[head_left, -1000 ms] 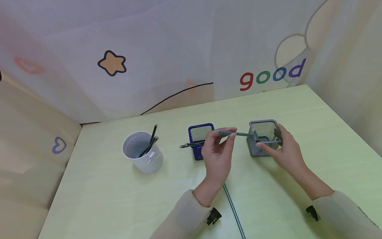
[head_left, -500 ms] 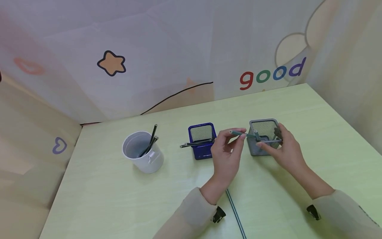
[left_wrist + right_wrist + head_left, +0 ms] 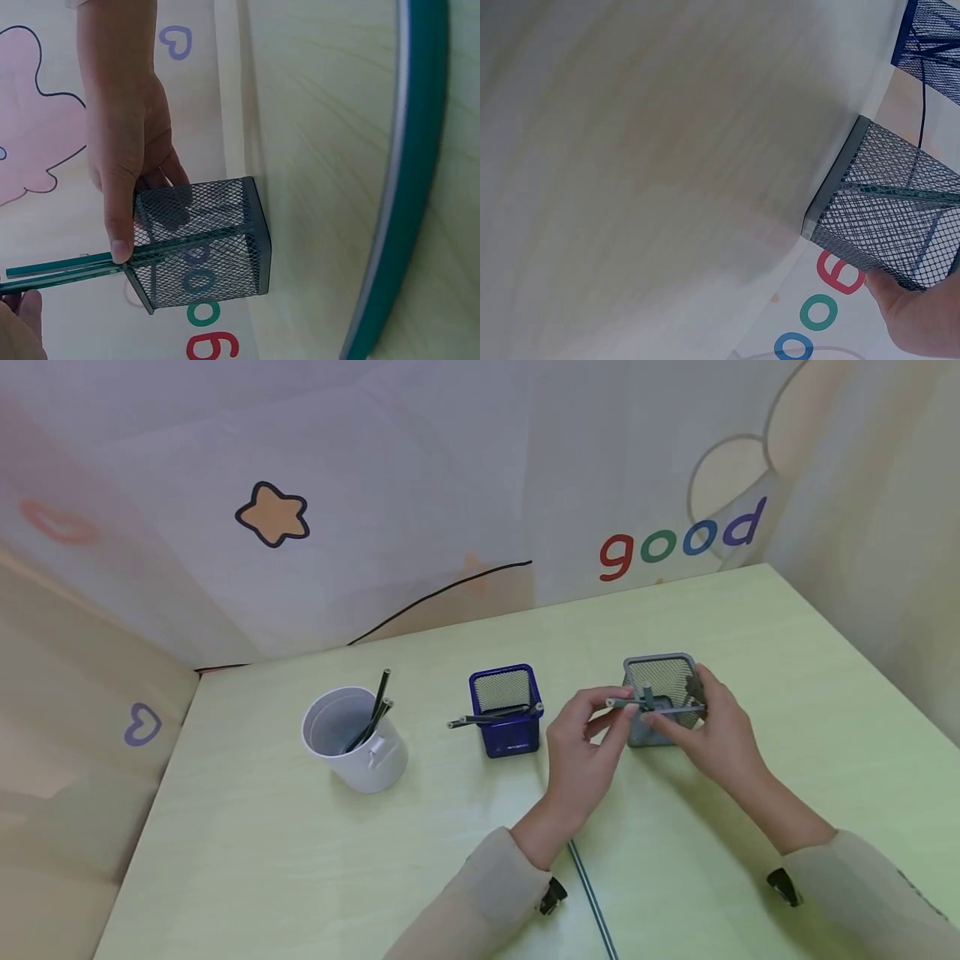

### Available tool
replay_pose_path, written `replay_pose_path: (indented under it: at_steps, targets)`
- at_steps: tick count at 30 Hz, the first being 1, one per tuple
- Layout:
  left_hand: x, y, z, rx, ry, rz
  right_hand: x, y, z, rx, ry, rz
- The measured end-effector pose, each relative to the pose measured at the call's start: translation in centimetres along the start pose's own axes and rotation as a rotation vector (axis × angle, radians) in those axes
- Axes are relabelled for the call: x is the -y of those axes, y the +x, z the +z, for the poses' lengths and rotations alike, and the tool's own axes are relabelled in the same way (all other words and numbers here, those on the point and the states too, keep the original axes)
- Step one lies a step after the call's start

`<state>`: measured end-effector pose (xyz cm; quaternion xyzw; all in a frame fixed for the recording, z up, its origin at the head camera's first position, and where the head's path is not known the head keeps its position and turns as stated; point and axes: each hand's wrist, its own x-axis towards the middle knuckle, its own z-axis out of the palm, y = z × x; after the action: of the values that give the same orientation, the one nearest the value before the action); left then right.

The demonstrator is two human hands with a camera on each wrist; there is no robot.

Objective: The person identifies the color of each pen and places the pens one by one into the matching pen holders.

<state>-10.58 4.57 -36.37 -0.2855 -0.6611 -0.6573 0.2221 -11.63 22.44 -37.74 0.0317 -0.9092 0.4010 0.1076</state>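
Observation:
A grey mesh pen holder (image 3: 662,670) stands on the table, gripped at its right side by my right hand (image 3: 720,739). In the left wrist view that hand's thumb lies over the rim of the holder (image 3: 214,266), against a green pencil (image 3: 60,264) that leans out of it. My left hand (image 3: 581,760) is just left of the holder. Its thumb and fingers pinch the end of another green pencil (image 3: 618,702), whose far part reaches into the holder. The right wrist view shows a pencil (image 3: 907,193) through the mesh.
Left of the hands stands a blue mesh pen holder (image 3: 513,745), with several dark pencils (image 3: 480,719) across its rim. A white bucket (image 3: 375,770) farther left holds several pencils (image 3: 381,692). Long green sticks or pencils (image 3: 592,893) lie near the front edge. A printed curtain (image 3: 420,485) hangs behind.
My left hand has moved right to the grey holder, and the pencil in it has slid farther in. My right hand keeps its hold. The blue holder shows fully now.

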Motion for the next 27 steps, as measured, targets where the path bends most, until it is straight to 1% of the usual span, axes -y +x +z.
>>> replay_pose_path:
  at_steps: [6,9,15,18,27]
  targets:
    - [0.3,0.1,0.0,0.027,0.063,-0.019,0.1,0.1,-0.1,0.002,-0.015,0.001]
    - [0.5,0.1,-0.1,0.044,0.080,-0.042,0.1,0.2,-0.1,0.008,-0.020,0.007]
    - [0.9,0.0,0.0,0.088,0.106,-0.106,0.1,0.1,0.0,0.009,-0.016,0.012]
    - [1.0,0.1,0.1,0.106,0.124,-0.126,0.0,0.1,0.0,0.006,-0.019,0.013]
    - [1.5,0.4,0.0,0.149,0.162,-0.140,0.1,0.0,0.1,-0.002,-0.027,0.006]
